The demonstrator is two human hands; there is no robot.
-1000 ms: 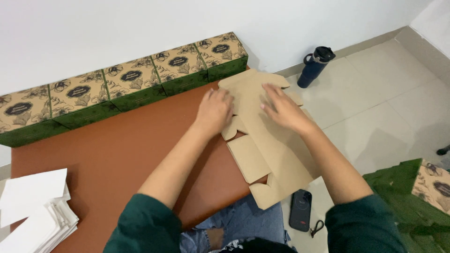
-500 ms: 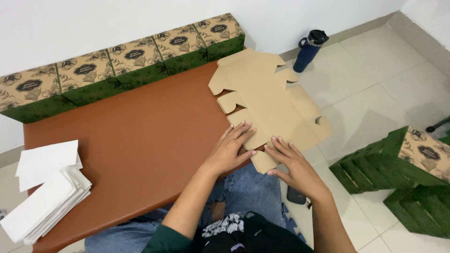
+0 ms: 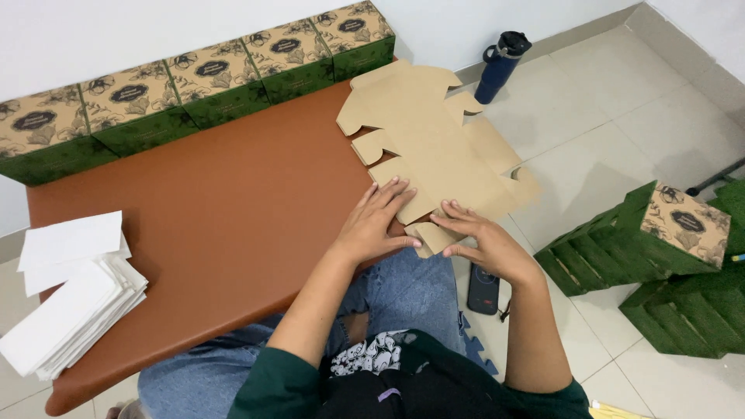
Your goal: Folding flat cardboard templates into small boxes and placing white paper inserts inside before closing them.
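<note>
A flat, unfolded brown cardboard box blank (image 3: 434,143) lies at the right end of the reddish-brown table (image 3: 209,225), overhanging its edge. My left hand (image 3: 376,221) rests flat on the blank's near edge, fingers spread. At the near flap, my right hand (image 3: 481,240) pinches the small tab between thumb and fingers. Both sleeves are dark green.
A row of assembled green-and-tan printed boxes (image 3: 194,77) lines the table's far edge. Stacked white paper sheets (image 3: 70,302) sit at the left. A dark blue bottle (image 3: 500,64), a black phone (image 3: 483,289) and piles of green boxes (image 3: 660,256) are on the tiled floor to the right.
My hands slid from the middle of the blank down to its near edge. The view shifted, bringing the green box piles on the floor into sight.
</note>
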